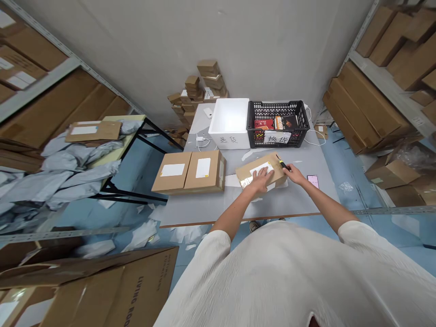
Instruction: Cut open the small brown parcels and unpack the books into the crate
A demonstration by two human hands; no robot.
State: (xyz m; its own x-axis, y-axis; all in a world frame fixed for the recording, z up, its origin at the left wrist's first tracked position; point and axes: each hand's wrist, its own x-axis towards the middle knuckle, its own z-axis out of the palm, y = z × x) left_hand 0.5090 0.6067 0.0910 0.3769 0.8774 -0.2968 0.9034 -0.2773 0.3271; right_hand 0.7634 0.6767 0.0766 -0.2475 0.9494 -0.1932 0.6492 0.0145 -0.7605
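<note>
A taped cardboard box (245,171) with a white label lies at a slant on the grey table (190,211). My left hand (261,179) presses on its top with the fingers spread over the label. In my right hand (293,173) is a black and yellow box cutter (283,165), gripped at the right end of the box. The cutter's tip is at the box's upper right edge; the blade is too small to make out clearly. To the left sit two closed cardboard boxes (188,164), side by side, each with a white label.
Behind the work stand a white foam bin (229,141) and a black crate (277,138) holding books. A phone (313,181) lies at the right. Grey parcels (85,159) cover a side table; shelves of cartons flank both sides. Paper scraps (141,236) litter the floor.
</note>
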